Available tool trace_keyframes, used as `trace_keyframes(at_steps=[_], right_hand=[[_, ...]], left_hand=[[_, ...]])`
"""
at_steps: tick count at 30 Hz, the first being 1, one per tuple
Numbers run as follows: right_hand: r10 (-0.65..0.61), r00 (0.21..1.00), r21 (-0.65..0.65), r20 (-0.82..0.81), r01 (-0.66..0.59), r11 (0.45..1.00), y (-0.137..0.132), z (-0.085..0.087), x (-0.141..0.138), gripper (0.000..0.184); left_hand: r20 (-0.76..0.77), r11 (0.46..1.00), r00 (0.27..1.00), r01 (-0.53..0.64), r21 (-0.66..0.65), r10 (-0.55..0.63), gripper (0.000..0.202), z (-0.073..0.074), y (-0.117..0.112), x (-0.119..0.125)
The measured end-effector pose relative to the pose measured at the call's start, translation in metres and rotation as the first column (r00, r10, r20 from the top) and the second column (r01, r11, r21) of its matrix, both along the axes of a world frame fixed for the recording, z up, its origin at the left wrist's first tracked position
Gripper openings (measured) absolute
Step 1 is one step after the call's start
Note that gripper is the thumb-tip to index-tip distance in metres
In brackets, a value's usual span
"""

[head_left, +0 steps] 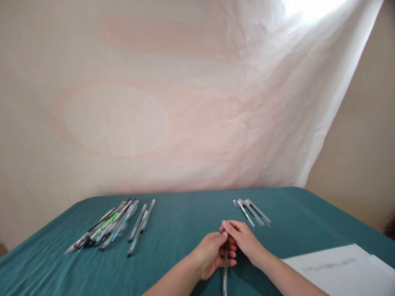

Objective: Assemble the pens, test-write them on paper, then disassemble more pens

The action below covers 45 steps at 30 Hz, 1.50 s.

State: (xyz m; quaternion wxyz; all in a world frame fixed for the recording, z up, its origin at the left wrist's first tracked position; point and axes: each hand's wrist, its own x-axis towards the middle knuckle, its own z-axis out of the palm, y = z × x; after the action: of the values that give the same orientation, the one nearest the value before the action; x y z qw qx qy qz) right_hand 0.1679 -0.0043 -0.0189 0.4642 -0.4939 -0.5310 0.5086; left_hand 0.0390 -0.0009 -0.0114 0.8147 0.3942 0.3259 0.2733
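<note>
A slim pen with a clear barrel points toward me, its far end between my two hands. My left hand is closed around the barrel, with its fingers curled beneath. At the far end, the thumb and fingertips of my right hand pinch the pen's tip; what exactly lies under those fingertips is hidden. Beyond my right hand lies a small group of clear pens.
To the left is a heap of assorted pens, one bright green, with several separate pens beside it. White paper sheets with a faint printed line lie at the right front. The teal tablecloth runs back to a hanging pale sheet.
</note>
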Motion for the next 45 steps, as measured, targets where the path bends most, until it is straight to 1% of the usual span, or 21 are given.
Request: trace_keyframes(at_steps=[3, 5, 7, 11, 18, 22, 26, 30, 33, 34, 35, 37, 38, 39, 42, 45], right_hand=[[0.005, 1.000, -0.052, -0.029, -0.007, 0.999, 0.001, 0.001, 0.000, 0.045], [-0.004, 0.999, -0.057, -0.035, 0.002, 0.998, 0.002, 0.001, 0.001, 0.047], [-0.002, 1.000, -0.033, -0.025, 0.002, 0.999, 0.002, 0.001, 0.002, 0.048], [0.010, 1.000, -0.004, 0.003, -0.010, 1.000, 0.002, 0.001, 0.002, 0.046], [0.005, 1.000, 0.010, -0.002, -0.005, 1.000, 0.002, -0.001, 0.002, 0.045], [-0.001, 1.000, 0.022, -0.011, 0.001, 1.000, 0.002, 0.001, 0.003, 0.045], [-0.012, 1.000, 0.004, -0.017, 0.012, 1.000, 0.003, -0.002, 0.003, 0.044], [-0.068, 0.993, -0.013, -0.094, 0.067, 0.998, 0.008, -0.008, 0.006, 0.045], [-0.137, 0.982, 0.001, -0.131, 0.139, 0.990, 0.017, -0.006, 0.016, 0.045], [-0.157, 0.982, 0.021, -0.106, 0.160, 0.987, 0.022, -0.004, 0.022, 0.044], [-0.173, 0.984, 0.049, -0.045, 0.175, 0.983, 0.027, -0.002, 0.028, 0.044], [-0.184, 0.969, 0.108, 0.167, 0.168, 0.980, 0.042, 0.004, 0.042, 0.044], [-0.177, 0.936, 0.129, 0.304, 0.144, 0.981, 0.051, 0.007, 0.048, 0.043], [-0.170, 0.911, 0.131, 0.375, 0.129, 0.983, 0.061, 0.009, 0.054, 0.041], [-0.174, 0.857, 0.125, 0.484, 0.129, 0.984, 0.091, 0.009, 0.063, 0.029], [-0.159, 0.805, 0.073, 0.571, 0.143, 0.987, 0.117, 0.002, 0.064, 0.019]], left_hand=[[0.035, 0.993, 0.994, -0.103, -0.048, 0.105, 0.028, -0.004, -0.004, 0.005], [0.047, 0.989, 0.990, -0.134, -0.059, 0.137, 0.029, -0.003, -0.006, 0.005], [0.055, 0.987, 0.988, -0.142, -0.071, 0.146, 0.028, 0.000, -0.006, 0.004], [0.052, 0.990, 0.992, -0.109, -0.089, 0.114, 0.029, 0.005, -0.005, 0.000], [0.017, 0.992, 0.996, -0.083, -0.092, 0.085, 0.031, 0.005, -0.005, -0.001], [-0.010, 0.994, 0.996, -0.086, -0.070, 0.085, 0.033, 0.006, -0.007, 0.000], [-0.044, 0.996, 0.996, -0.078, -0.033, 0.077, 0.037, 0.003, -0.007, 0.002], [-0.065, 0.999, 0.997, -0.032, 0.000, 0.032, 0.045, 0.002, -0.006, 0.001], [-0.066, 1.000, 0.998, -0.014, 0.000, 0.014, 0.049, 0.003, -0.007, 0.000], [-0.066, 1.000, 0.998, -0.012, -0.008, 0.012, 0.049, 0.003, -0.008, 0.000], [-0.065, 1.000, 0.998, -0.011, -0.017, 0.009, 0.050, 0.003, -0.008, -0.001], [-0.061, 0.999, 0.998, -0.008, -0.034, 0.006, 0.050, 0.003, -0.007, -0.001], [-0.059, 0.999, 0.998, -0.008, -0.039, 0.006, 0.050, 0.002, -0.007, -0.001], [-0.056, 0.999, 0.998, -0.007, -0.041, 0.004, 0.050, 0.002, -0.007, -0.002], [-0.049, 0.999, 0.999, -0.002, -0.037, 0.000, 0.050, 0.001, -0.006, -0.002], [-0.053, 1.000, 0.999, 0.008, -0.026, -0.009, 0.049, 0.002, -0.007, -0.002]])
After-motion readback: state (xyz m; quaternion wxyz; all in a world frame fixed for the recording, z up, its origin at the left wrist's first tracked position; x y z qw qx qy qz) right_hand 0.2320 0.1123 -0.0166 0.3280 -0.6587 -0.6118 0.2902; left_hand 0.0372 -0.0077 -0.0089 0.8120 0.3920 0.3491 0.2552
